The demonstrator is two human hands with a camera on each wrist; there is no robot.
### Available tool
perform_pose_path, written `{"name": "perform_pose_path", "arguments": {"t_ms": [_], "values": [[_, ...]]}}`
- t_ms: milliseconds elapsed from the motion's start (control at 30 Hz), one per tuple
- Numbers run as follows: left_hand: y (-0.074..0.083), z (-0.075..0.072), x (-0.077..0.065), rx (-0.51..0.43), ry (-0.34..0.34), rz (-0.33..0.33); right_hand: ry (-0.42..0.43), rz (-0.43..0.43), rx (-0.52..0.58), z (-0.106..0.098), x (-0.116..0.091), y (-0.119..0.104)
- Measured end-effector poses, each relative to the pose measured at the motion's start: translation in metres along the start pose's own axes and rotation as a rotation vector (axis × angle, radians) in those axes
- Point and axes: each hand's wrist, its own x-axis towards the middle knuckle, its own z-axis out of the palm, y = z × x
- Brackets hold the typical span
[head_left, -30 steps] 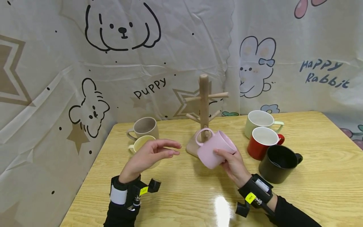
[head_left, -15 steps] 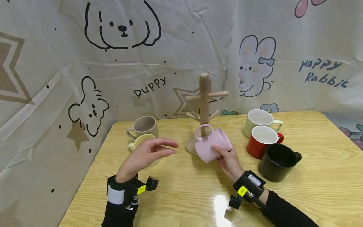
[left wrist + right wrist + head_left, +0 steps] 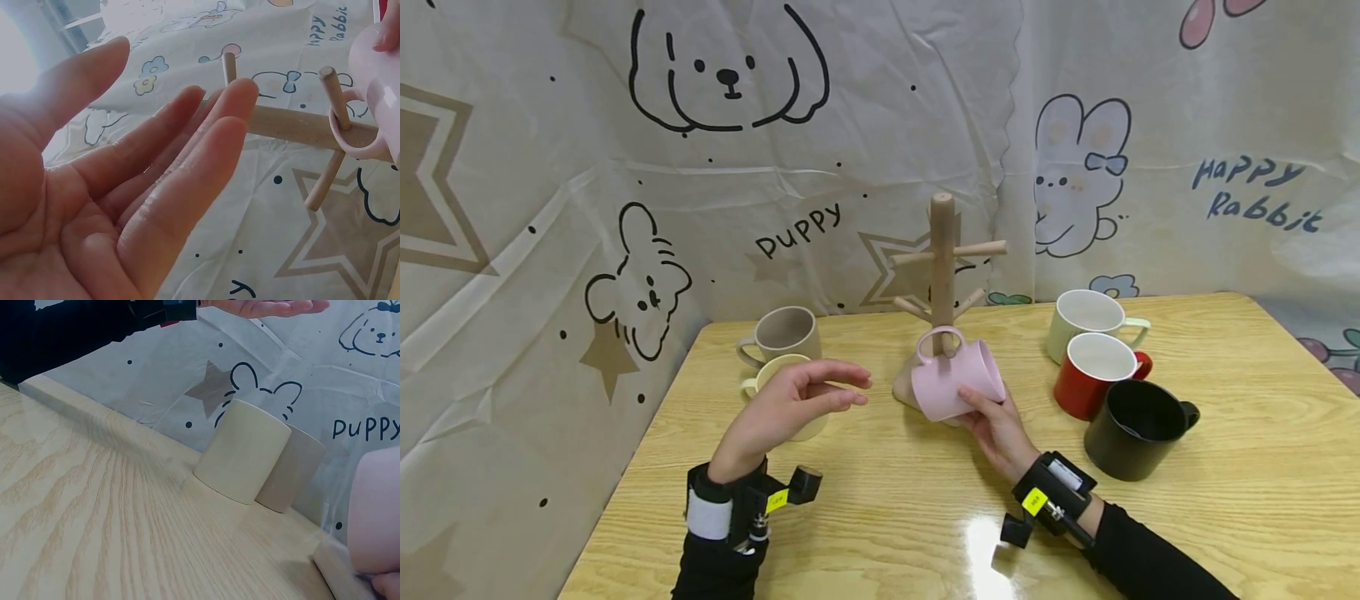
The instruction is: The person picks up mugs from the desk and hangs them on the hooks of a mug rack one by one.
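My right hand (image 3: 1002,435) grips a pink mug (image 3: 957,385) by its body, thumb on the near side. The mug is tilted, mouth to the right and handle upward, in front of the post of a wooden mug tree (image 3: 942,267). Seen from the left wrist, the handle loop (image 3: 336,137) overlaps a lower peg (image 3: 334,94) of the tree. My left hand (image 3: 790,407) hovers with relaxed fingers and holds nothing; it partly covers a yellow mug (image 3: 811,427). The right wrist view shows only part of the pink mug (image 3: 378,512) at its right edge.
Behind the yellow mug stands a taupe mug (image 3: 790,335). On the right, a pale green mug (image 3: 1067,340), a red mug (image 3: 1077,392) and a black mug (image 3: 1123,442) stand close together on the wooden table (image 3: 880,533). A printed cloth (image 3: 865,117) hangs behind.
My right hand has carried the pink mug left and slightly upward in the head view, bringing its handle up against the post. The left hand has barely shifted.
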Motion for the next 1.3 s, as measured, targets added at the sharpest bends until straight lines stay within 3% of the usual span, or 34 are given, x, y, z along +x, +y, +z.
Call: {"name": "perform_pose_path", "arguments": {"t_ms": [567,800,1067,1300], "values": [[-0.001,0.0,0.002,0.03,-0.029,0.021,-0.074,0.008,-0.006,-0.004,0.001,0.0],[-0.002,0.0,0.003,0.035,-0.037,0.019,-0.08,-0.046,-0.039,-0.003,-0.001,0.0],[-0.004,0.0,0.003,0.052,-0.039,0.026,0.021,-0.016,-0.014,-0.013,-0.002,-0.016],[-0.003,-0.004,0.0,0.074,-0.017,0.01,0.056,-0.149,0.01,-0.019,-0.001,-0.046]]}}
